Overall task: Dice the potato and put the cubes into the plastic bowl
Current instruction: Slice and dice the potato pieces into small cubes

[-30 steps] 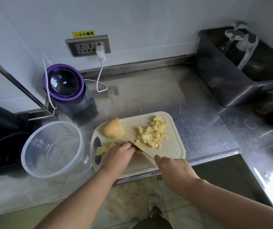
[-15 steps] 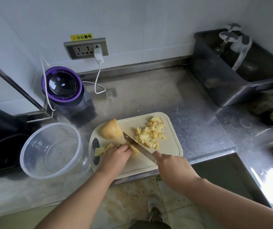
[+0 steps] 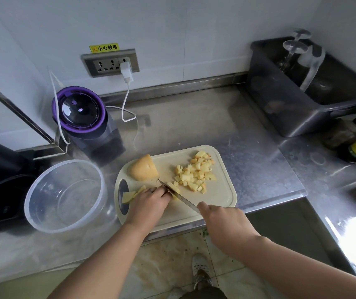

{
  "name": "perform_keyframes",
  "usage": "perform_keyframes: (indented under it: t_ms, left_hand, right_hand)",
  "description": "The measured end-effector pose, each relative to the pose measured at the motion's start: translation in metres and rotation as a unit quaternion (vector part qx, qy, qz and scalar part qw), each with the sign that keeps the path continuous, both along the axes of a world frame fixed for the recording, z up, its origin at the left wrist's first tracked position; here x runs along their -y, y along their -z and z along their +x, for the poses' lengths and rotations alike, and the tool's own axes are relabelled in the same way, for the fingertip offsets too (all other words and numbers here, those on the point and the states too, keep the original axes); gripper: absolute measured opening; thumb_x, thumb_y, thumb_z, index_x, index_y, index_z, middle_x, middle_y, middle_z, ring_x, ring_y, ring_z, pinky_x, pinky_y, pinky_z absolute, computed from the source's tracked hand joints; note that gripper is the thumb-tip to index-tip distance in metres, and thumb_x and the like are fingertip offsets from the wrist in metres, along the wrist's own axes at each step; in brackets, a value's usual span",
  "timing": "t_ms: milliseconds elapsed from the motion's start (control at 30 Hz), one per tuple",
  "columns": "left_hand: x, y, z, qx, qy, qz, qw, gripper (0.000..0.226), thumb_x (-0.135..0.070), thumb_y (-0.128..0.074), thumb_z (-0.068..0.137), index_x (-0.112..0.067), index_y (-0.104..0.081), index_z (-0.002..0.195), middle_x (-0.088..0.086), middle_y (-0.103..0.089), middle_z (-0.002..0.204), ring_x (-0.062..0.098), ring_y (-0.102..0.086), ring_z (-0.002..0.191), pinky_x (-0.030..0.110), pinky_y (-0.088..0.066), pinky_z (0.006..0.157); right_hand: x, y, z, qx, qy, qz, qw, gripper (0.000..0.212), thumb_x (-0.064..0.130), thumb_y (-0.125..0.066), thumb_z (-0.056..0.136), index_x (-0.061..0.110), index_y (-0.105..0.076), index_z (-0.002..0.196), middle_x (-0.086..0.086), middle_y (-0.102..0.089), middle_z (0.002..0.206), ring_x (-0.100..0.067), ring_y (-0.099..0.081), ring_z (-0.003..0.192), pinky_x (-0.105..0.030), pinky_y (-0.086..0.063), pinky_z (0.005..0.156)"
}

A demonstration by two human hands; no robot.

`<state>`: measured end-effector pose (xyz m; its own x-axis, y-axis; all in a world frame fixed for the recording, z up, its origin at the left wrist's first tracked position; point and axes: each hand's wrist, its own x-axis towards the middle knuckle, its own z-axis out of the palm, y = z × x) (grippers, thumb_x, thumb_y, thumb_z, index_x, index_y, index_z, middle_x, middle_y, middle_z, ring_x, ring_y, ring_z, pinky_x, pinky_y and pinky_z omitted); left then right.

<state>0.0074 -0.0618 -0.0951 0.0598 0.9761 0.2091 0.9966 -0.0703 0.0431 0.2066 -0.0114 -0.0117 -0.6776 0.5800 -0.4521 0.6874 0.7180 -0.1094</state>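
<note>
Sitting at the far left of the counter (image 3: 194, 126), the plastic bowl (image 3: 43, 221) held no cubes, so none of the transfer was done. On the cutting board (image 3: 215, 199) just beside it, the dicing looked roughly halfway. A large potato chunk (image 3: 143, 168) lay uncut at the back left corner, a few potato strips (image 3: 129, 196) stuck out from under the left grip (image 3: 149, 203), and a pile of cubes (image 3: 196, 173) sat toward the board's right. The left grip was curled down over the strips, pinning them to the board. The knife (image 3: 179, 195) had its blade set against them, just beside those knuckles. The right grip (image 3: 222, 223) was closed round the knife's handle, which it hid from view.
</note>
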Motion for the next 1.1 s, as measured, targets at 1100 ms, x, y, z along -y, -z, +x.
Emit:
perform_keyframes:
  t_ms: [1100]
  left_hand:
    - [-0.007, -0.010, 0.007, 0.130, -0.174, -0.103, 0.971, 0.042, -0.049, -0.065, 0.083, -0.029, -0.049, 0.115, -0.014, -0.063, 0.114, 0.011, -0.055, 0.112, 0.029, -0.035, 0.092]
  right_hand:
    - [-0.018, 0.003, 0.014, -0.054, 0.100, -0.029, 0.993, 0.012, 0.015, -0.036, 0.102, 0.018, -0.039, 0.113, 0.001, -0.050, 0.075, -0.022, -0.053, 0.063, -0.032, -0.043, 0.058]
